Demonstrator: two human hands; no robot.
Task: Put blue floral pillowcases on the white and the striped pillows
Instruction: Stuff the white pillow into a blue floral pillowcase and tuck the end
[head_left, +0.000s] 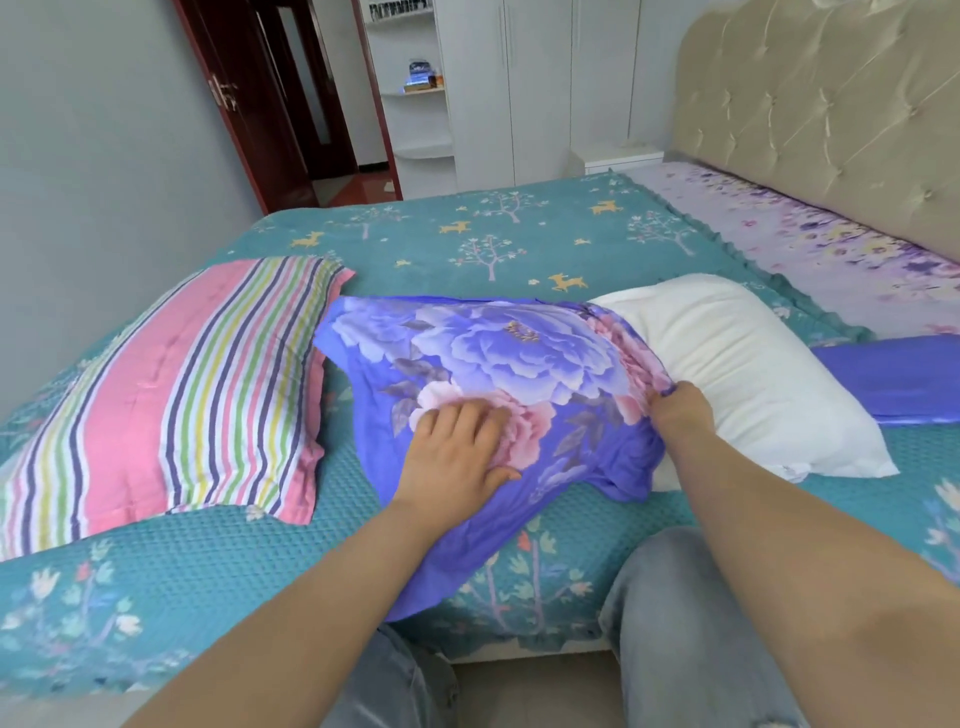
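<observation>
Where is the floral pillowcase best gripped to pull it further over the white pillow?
At its bunched open edge, where the right hand already pinches it against the white pillow. The floral pillowcase covers only the pillow's left end, so come from the near side and probably draw rightward, the left hand lying flat on the cloth.

Two pillows lie on the bed: one striped pillow (166, 395), one white pillow (727, 374). Two blue pillowcases: one floral pillowcase (493, 374), one folded pillowcase (898, 379). Two hands work.

Teal bedspread (467, 244) carries striped pillow (171, 395), white pillow (737, 374), floral pillowcase (498, 353)
</observation>
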